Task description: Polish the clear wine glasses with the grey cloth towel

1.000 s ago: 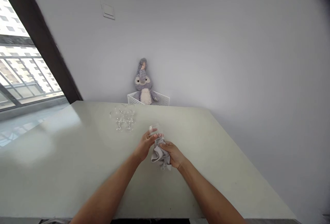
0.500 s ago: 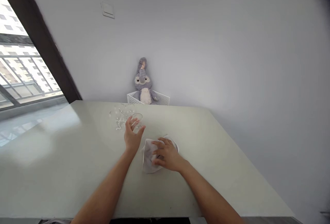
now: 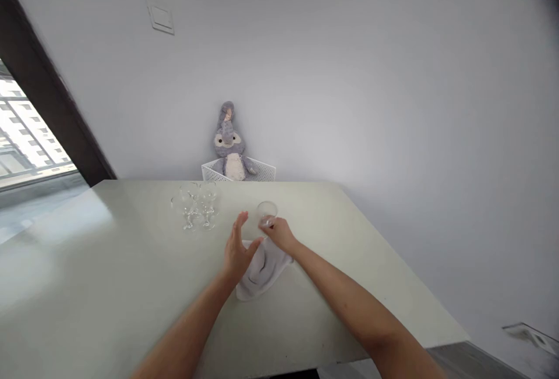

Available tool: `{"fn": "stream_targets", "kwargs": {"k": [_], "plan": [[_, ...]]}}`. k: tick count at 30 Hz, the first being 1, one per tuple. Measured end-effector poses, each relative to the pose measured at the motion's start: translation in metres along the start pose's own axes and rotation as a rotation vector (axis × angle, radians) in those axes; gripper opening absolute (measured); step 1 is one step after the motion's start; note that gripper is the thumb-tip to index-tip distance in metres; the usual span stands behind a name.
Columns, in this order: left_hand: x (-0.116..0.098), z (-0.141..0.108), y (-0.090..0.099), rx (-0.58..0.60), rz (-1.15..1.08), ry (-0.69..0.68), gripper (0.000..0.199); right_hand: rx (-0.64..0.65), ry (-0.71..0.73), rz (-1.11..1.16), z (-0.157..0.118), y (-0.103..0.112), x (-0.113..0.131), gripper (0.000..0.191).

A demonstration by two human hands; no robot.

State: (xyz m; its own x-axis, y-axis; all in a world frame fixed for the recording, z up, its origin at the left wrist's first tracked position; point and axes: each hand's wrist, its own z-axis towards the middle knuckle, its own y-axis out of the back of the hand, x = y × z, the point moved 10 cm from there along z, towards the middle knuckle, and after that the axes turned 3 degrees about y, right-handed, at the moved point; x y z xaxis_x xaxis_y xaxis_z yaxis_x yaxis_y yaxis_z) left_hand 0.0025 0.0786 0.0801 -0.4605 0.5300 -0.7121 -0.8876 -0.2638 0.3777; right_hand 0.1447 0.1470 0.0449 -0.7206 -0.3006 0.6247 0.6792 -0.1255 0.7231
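My right hand [image 3: 277, 233] grips a clear stemmed glass [image 3: 266, 211] low down, with the bowl standing above my fingers and the stem hidden. My left hand [image 3: 238, 254] is open with its fingers spread and holds nothing. It sits just left of that glass, over the edge of a crumpled pale grey cloth [image 3: 264, 271] lying on the table under both hands. Further left, a few steps from my hands, a tight cluster of clear stemmed glasses [image 3: 194, 207] stands upright on the pale table top [image 3: 109, 262].
A grey plush toy [image 3: 229, 146] sits in a white lattice basket [image 3: 238, 173] beyond the far table edge, against the wall. A wall switch plate [image 3: 160, 19] is above. A dark-framed window [image 3: 26, 128] is at the left.
The glass has gone from my left hand into my right hand, which has left the cloth. My left hand is now open. The whole view has turned slightly left.
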Motion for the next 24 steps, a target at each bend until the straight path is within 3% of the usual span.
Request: {"fn": "stream_targets", "kwargs": {"k": [3,7,11,17,21,24], "plan": [[0.035,0.008,0.014,-0.056,0.236,0.168,0.060,-0.099,-0.185,-0.081,0.024,0.033,-0.063,0.021],[0.082,0.008,0.021,-0.070,0.300,0.374,0.050,-0.218,-0.428,-0.184,0.035,0.079,-0.143,0.024],[0.106,0.005,0.018,-0.049,0.290,0.493,0.044,-0.264,-0.566,-0.222,0.040,0.099,-0.191,0.025],[0.114,0.003,0.017,-0.030,0.294,0.566,0.039,-0.275,-0.624,-0.214,0.050,0.107,-0.215,0.022],[0.113,0.005,0.016,-0.026,0.326,0.536,0.037,-0.303,-0.608,-0.184,0.043,0.117,-0.211,0.024],[0.108,0.009,0.020,-0.004,0.391,0.512,0.034,-0.331,-0.585,-0.157,0.024,0.120,-0.197,0.037]]}}
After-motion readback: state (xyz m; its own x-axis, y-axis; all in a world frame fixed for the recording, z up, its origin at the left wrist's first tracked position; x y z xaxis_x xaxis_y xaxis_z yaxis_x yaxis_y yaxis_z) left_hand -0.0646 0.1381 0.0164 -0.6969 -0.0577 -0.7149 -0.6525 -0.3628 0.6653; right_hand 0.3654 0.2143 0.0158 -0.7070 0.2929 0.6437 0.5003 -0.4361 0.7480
